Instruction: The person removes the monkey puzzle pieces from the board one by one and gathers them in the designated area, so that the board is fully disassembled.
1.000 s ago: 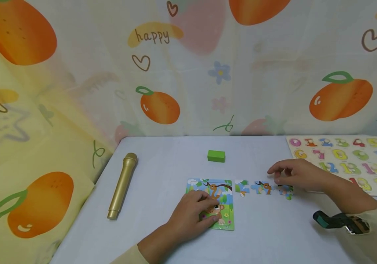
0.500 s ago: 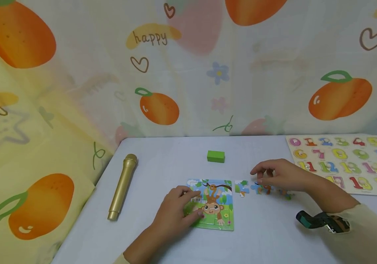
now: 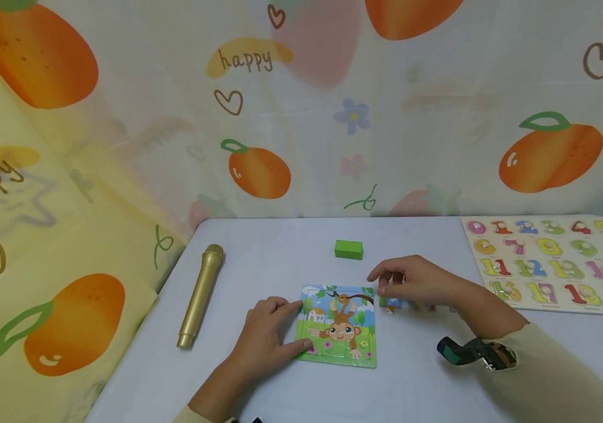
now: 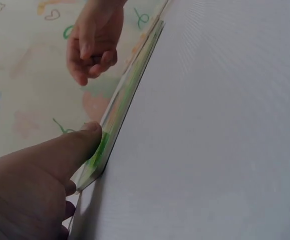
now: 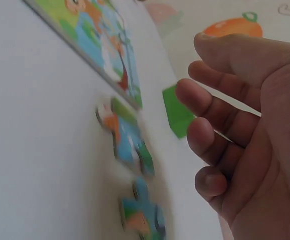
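Observation:
In the head view a square monkey puzzle [image 3: 339, 329] lies flat on the table. My left hand [image 3: 266, 335] rests at its left edge, thumb and forefinger spread on the board; the left wrist view shows the thumb [image 4: 84, 140] on the board's rim. My right hand [image 3: 423, 283] hovers past the puzzle's upper right corner, fingers loosely bent and holding nothing. Loose jigsaw pieces lie right of the board, partly hidden under that hand; the right wrist view shows one piece [image 5: 127, 135] near the board's corner and another piece [image 5: 142, 212] beside it.
A green block [image 3: 349, 249] lies behind the puzzle. The gold microphone [image 3: 201, 296] is at the left. A board of coloured numbers [image 3: 560, 299] covers the table's right back, near my right forearm. Printed cloth hangs behind the table.
My right hand has moved left, from over the farther loose pieces to near the puzzle's corner. My left hand has slid left off the picture to the board's left edge, uncovering the monkey and house.

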Available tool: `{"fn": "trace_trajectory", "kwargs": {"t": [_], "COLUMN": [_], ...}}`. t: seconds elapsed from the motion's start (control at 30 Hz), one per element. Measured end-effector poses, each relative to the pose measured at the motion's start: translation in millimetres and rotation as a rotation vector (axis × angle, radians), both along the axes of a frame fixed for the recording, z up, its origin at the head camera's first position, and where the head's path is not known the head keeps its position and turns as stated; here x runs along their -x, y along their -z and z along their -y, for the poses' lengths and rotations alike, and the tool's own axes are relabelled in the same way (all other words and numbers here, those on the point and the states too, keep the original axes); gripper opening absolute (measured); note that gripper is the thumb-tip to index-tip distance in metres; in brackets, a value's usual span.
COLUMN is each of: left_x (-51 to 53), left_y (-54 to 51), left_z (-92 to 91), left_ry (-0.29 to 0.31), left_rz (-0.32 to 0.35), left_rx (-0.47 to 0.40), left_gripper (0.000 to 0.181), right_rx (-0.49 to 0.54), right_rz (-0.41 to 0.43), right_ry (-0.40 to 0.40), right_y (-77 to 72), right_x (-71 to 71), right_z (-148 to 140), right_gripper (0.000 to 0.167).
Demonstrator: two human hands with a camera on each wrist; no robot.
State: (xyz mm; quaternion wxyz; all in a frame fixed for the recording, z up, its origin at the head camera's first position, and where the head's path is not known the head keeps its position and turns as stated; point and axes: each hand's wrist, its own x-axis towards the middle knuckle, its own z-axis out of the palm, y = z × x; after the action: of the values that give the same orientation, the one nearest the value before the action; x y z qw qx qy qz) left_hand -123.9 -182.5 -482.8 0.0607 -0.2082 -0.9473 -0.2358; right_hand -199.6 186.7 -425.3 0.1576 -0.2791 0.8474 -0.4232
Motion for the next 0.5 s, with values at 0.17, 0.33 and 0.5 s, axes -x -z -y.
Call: {"fn": "trace_trajectory", "kwargs": {"t": [0.17,0.33,0.5], "left_x": [1.0,0.3,0.6], "left_y": [1.6,-1.6,-3.8], "left_z": [0.3,-1.5,-2.5], "left_ry": [-0.001,-0.011,-0.021], "left_rz": [0.005,0.038,0.045], "left_rx": [0.002,-0.001,-0.005], "left_gripper": [0.073,0.071,0.071], "right_rx": [0.029,0.043,0.045], "right_rz": [0.064,0.083,0.032], "right_ry": [-0.021,-0.038,-0.057], "right_y": [3.6,12.0,19.6], "right_x": [-0.8,-2.7,-5.3], "right_z": [29.9,56.8,80.2], "right_gripper": [0.023,0.018,0.019]}}
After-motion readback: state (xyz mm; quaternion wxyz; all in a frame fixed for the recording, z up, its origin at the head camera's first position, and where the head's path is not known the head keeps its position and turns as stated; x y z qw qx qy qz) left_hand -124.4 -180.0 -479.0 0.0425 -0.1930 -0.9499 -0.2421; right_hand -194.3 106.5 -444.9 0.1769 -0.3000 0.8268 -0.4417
